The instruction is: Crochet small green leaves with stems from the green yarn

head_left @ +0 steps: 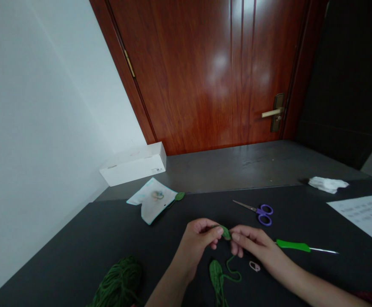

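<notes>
Both forearms reach in from the lower edge and meet just above the dark counter. The left hand is curled, thumb and forefinger pinched on one end of a small green crocheted leaf. The right hand pinches the other end with its fingertips, its remaining fingers loosely bent. The leaf is held between the two hands, clear of the counter, and a thin green yarn strand trails down from it to a second flat green crocheted leaf lying below the hands. Just beside the right wrist lies a small pale pink clip-shaped stitch marker, and to its right a green-handled metal crochet hook. Purple-handled scissors lie beyond the hands. A bundle of dark green yarn sits at the lower left. Farther back, a flat white plastic pouch holds a small ring-like item too blurred to identify, with a tiny green leaf piece touching its edge. A closed white cardboard box stands against the wall, its contents hidden.
</notes>
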### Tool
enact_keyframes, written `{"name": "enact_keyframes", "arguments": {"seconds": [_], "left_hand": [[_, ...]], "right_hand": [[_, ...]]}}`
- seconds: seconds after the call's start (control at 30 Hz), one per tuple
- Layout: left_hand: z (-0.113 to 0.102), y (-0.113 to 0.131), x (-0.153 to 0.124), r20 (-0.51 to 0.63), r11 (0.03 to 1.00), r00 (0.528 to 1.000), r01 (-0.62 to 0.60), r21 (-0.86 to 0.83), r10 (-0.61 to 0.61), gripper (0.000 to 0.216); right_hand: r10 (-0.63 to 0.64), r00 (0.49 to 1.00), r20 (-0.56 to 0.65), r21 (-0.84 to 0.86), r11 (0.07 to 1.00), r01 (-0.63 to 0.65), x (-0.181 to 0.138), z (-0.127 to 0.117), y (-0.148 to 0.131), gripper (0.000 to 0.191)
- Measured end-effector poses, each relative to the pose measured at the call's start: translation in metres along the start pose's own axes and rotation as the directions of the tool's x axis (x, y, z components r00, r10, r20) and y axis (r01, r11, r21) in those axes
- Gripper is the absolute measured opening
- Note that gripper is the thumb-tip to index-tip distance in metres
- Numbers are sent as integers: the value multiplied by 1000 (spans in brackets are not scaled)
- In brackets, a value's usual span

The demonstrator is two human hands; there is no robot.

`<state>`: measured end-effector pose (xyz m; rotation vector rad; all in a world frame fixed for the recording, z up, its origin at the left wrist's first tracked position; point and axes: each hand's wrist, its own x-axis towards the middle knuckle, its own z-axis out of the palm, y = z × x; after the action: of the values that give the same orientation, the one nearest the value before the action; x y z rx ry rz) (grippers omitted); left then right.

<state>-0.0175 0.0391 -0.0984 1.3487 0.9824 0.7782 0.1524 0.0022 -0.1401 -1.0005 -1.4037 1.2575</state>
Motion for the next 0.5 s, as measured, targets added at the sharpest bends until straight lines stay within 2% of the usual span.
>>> {"name": "enact_keyframes", "arguments": {"seconds": [0.17, 0.5], "left_hand": [[-1, -1, -1, 31, 998, 999, 30, -49, -29, 18], [1, 2, -1, -74, 1000, 997, -14, -24, 13, 18]], "right_hand": [[0, 1000, -27, 22, 1000, 0, 1, 0, 7, 31], [-8, 998, -63, 11, 1000, 8, -1, -1, 12, 26]]}}
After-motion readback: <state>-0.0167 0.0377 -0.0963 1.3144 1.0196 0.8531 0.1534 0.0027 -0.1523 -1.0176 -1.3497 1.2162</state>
